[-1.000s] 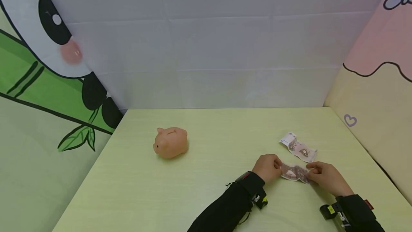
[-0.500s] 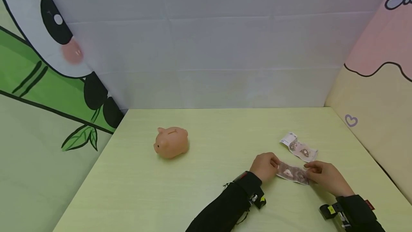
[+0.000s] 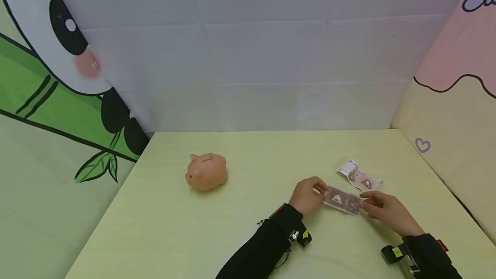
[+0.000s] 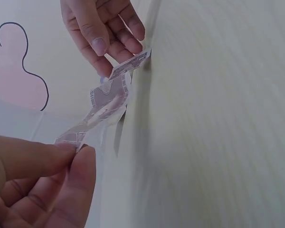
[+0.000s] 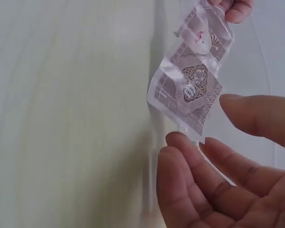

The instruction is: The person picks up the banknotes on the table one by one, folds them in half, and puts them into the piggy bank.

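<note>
The left hand (image 3: 308, 195) pinches 1 end of a creased, pinkish note (image 3: 342, 200), which spans between the 2 hands. The right hand (image 3: 391, 212), relaxed with fingers parted from the thumb, grips nothing at the other end; whether it touches is unclear. Just beyond the right hand, a 2nd note (image 3: 360, 175) lies on the table (image 3: 271, 154). Well left of the left hand stands a pig (image 3: 206, 172).
</note>
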Action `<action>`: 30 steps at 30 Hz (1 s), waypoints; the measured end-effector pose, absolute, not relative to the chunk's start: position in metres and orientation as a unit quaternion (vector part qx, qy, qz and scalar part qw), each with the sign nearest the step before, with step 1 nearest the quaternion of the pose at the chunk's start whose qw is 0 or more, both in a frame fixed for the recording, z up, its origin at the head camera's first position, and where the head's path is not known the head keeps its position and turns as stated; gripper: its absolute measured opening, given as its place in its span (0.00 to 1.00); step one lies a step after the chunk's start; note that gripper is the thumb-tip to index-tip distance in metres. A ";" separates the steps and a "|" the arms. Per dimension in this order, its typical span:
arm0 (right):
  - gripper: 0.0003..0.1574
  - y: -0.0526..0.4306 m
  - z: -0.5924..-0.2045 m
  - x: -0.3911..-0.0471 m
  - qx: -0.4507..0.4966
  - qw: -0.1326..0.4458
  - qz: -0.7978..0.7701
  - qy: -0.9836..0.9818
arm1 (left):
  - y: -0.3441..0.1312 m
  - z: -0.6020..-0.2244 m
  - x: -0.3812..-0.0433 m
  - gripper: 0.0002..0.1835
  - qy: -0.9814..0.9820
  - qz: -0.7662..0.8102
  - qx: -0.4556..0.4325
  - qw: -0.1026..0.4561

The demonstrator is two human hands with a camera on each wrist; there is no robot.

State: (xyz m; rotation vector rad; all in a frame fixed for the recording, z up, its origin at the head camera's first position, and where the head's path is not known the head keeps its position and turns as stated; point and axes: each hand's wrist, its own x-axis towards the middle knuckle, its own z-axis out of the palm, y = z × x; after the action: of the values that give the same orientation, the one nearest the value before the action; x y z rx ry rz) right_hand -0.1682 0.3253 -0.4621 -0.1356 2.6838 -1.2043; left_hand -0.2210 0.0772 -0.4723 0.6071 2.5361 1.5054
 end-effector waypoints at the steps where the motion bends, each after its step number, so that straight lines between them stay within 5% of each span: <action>1: 0.30 0.324 -0.462 -0.169 -0.047 0.096 -0.407 0.907 | 0.075 -0.472 -0.222 0.09 0.837 0.506 0.199 0.066; 14: 0.32 0.303 -0.461 -0.181 -0.033 0.073 -0.465 0.881 | 0.045 -0.467 -0.225 0.11 0.790 0.583 0.170 0.085; 30: 0.19 0.266 -0.448 -0.195 -0.071 0.040 -0.493 0.866 | 0.004 -0.454 -0.229 0.13 0.772 0.613 0.160 0.051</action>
State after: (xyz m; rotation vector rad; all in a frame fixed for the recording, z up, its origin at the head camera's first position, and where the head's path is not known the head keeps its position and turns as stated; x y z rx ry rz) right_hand -0.1947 0.2657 -0.4481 -0.2173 2.6543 -1.5114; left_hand -0.2286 0.0042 -0.4540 0.4870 2.3494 1.8668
